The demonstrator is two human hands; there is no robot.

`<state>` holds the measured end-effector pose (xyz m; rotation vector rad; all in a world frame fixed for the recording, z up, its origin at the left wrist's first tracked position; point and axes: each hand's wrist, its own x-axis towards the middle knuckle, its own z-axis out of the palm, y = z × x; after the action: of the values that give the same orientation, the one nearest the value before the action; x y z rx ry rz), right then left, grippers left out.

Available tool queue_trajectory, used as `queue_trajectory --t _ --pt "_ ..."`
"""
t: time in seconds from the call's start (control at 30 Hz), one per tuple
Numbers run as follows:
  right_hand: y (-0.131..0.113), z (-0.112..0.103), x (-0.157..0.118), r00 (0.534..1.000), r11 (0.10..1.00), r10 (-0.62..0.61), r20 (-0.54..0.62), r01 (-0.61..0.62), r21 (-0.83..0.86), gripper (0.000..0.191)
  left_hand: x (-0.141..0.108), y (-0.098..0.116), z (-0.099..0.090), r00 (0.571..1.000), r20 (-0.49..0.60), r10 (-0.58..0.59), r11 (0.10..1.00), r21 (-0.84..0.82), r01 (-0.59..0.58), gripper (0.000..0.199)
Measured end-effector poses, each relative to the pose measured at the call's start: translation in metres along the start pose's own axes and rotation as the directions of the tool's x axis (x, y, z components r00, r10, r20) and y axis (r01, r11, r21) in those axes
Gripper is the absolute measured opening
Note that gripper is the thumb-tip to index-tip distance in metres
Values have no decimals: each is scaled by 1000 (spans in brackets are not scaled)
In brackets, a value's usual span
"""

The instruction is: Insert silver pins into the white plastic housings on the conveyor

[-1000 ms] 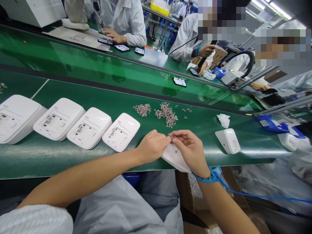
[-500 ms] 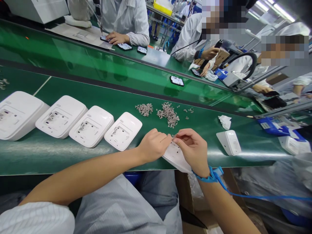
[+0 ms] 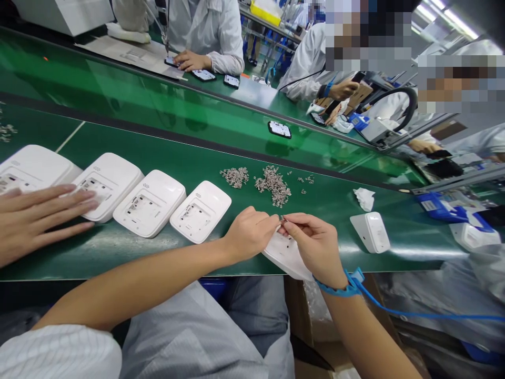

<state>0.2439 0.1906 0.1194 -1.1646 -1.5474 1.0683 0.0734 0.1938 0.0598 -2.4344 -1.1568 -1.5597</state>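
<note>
Flanking housing (image 3: 282, 253), hands (image 3: 252, 234) near bench edge (image 3: 394, 268); room rightward.

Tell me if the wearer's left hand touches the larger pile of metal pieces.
Apart. The head view shows green surface between the wearer's left hand and the larger pile of metal pieces.

1 crumpled white tissue (image 3: 363, 199) lies at right, 1 yellow bin (image 3: 266, 15) far behind.
</note>
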Motion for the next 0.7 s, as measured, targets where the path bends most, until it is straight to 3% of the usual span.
queue_trajectory --t 0.23,0.5,0.7 --pt "5 0 3 995 997 60 -81 -57 45 18 2 2 1 1000 24 18 992 123 -21 33" --pt "-3 -2 1 995 995 95 -31 -95 15 18 4 2 -1 998 -33 53 990 136 -48 32" --pt "-7 -4 0 975 978 210 67 -210 3 22 9 -1 -7 971 -72 226 941 275 -199 29"
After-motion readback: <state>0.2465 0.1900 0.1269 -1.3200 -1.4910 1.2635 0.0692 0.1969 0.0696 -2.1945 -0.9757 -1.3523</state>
